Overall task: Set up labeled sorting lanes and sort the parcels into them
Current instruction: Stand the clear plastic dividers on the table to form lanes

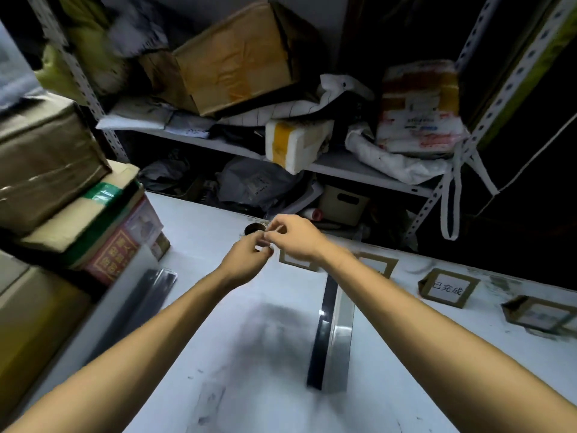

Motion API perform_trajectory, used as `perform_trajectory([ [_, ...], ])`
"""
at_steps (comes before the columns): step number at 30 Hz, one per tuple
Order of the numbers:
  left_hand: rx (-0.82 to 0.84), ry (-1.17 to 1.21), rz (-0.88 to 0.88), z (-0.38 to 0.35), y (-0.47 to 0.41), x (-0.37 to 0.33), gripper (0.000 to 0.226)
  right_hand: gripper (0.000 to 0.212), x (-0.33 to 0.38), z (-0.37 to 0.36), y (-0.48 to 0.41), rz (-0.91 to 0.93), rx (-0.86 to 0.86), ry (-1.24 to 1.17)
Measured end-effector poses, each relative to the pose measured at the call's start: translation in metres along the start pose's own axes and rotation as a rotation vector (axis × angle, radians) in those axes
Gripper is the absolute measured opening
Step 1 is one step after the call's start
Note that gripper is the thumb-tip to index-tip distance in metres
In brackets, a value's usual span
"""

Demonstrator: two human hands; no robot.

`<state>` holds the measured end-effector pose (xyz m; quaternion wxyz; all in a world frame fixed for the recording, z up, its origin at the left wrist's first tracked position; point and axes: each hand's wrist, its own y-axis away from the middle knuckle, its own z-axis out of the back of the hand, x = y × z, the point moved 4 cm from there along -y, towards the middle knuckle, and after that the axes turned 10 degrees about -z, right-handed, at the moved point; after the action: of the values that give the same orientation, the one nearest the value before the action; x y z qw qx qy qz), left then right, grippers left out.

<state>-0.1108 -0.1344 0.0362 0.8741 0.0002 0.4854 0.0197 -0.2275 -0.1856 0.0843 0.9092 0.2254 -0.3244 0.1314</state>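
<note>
Head view: white table (199, 232) under cluttered shelving (343, 165), boxes (46, 157) stacked left

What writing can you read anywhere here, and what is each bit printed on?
"已完成": framed label card on the white table.
Red box in the left stack: yellow characters, too blurred.
Other label cards, grey mailer bag, red-and-white parcel: print unreadable.

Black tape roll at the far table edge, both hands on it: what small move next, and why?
Probably pull a fresh length of tape free. Both the left hand and right hand pinch at the black tape roll, one dark tape strip already runs down the white table, and brown-framed label cards stand without further dividers.
</note>
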Motion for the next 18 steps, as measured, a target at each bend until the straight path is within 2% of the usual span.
perform_trajectory([
  [4, -0.067, -0.067, -0.034, 0.054, 0.041, -0.016, 0.025, 0.016, 0.058, -0.016, 0.023, 0.113, 0.032, -0.004],
  [9, -0.213, -0.166, 0.034, 0.117, 0.118, -0.018, 0.031, 0.018, 0.126, -0.055, 0.052, 0.304, 0.138, 0.009],
  [13, -0.365, -0.241, 0.162, 0.151, 0.194, -0.007, 0.026, 0.016, 0.167, -0.095, 0.083, 0.461, 0.245, 0.098],
  [18, -0.462, -0.268, 0.302, 0.167, 0.275, 0.02, 0.022, 0.021, 0.185, -0.152, 0.11, 0.539, 0.34, 0.181],
])
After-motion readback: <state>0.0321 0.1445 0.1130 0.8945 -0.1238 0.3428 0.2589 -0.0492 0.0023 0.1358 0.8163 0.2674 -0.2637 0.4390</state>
